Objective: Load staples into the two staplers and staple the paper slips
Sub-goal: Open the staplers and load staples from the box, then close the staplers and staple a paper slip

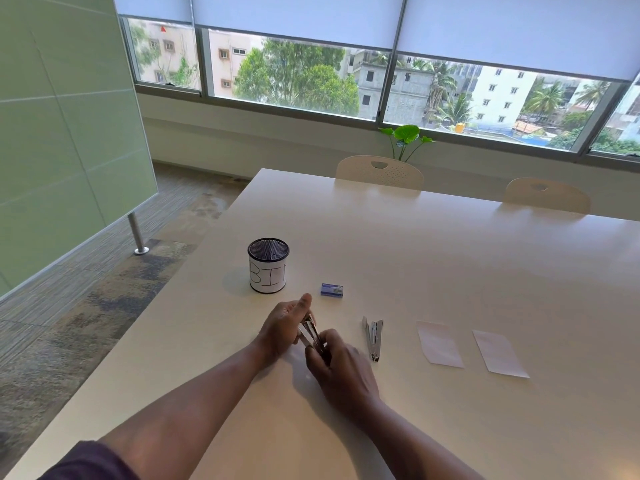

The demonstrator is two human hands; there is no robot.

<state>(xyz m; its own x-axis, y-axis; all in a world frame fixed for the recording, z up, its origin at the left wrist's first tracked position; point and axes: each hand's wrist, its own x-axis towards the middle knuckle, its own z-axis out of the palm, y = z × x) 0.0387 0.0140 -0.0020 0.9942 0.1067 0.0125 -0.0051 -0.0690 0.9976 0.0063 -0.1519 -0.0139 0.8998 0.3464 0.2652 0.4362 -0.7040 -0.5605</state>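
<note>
A small metal stapler (309,331) is held between both hands just above the white table (450,258). My left hand (282,329) grips its far end, thumb raised. My right hand (341,370) closes over its near end and hides that part. A second metal stapler (373,337) lies on the table to the right, hinged open. A small blue staple box (331,290) sits beyond the hands. Two white paper slips (440,344) (499,353) lie flat further right.
A black mesh cup (268,265) with a white label reading "BIN" stands at the left, behind the hands. Two pale chairs (379,171) (547,195) line the table's far edge. The table's left edge drops to carpeted floor, where a glass partition stands.
</note>
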